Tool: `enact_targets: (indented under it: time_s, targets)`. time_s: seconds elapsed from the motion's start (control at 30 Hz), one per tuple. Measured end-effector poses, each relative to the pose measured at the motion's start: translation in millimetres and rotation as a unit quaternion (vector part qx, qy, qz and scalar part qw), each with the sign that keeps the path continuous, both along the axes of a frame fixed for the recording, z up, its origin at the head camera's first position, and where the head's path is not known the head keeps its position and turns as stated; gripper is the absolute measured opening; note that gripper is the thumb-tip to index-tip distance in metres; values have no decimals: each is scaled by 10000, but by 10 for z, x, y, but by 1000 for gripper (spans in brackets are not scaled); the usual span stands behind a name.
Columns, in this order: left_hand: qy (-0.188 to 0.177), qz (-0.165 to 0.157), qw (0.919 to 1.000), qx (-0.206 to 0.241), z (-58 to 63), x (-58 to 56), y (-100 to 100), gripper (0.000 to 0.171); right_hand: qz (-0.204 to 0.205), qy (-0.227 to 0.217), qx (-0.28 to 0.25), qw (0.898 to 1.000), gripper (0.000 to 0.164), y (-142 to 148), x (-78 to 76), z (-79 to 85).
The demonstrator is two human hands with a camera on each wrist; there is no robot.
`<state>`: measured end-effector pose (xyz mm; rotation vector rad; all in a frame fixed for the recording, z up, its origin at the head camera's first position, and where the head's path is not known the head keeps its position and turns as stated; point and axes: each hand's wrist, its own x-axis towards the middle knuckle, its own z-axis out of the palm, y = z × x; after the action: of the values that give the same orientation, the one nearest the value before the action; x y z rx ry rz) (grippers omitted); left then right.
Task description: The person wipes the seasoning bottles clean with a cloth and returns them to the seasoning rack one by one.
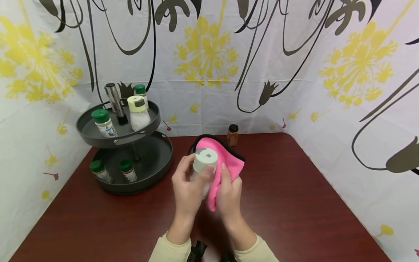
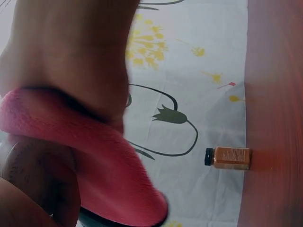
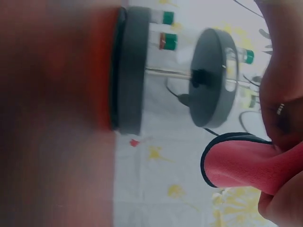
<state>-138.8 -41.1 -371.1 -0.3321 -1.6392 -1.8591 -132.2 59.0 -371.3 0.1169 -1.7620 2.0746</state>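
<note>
In the head view my left hand (image 1: 184, 187) grips a clear shaker bottle (image 1: 206, 157) with a pale flip-top cap, held upright above the table. Beside it, my right hand (image 1: 229, 196) holds a pink cloth (image 1: 234, 165) with black edging, its thumb on top. The cloth lies against the bottle's right side and rises behind it. In the left wrist view the pink cloth (image 2: 118, 175) spreads across the round end of the bottle (image 2: 23, 163). The right wrist view has the cloth (image 3: 241, 163) pinched at its lower right; the bottle's contents cannot be made out.
A dark two-tier turntable rack (image 1: 131, 183) stands at the left, bearing several green-capped spice jars, a cream-capped shaker (image 1: 139, 116) and a metal cylinder (image 1: 116, 103). A black-capped spice bottle (image 1: 232, 135) stands at the table's back edge. Patterned fabric (image 1: 203, 109) borders the table.
</note>
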Motion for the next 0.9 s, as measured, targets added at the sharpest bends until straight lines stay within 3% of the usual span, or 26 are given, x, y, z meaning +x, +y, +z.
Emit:
enact_targets:
  time_s: [0.27,0.67,0.9]
  targets:
    - [-64,90,9999,-51,20,38,-1,37,220,82,-69,9997,68,0,21,-95]
    - [-397,41,9990,-221,-66,53,32,34,-166,-241,35,9996,58,12,39,-226]
    - [-347,19,9993,-137,-79,15,60,34,-132,-270,-21,9995,47,51,-2,-147]
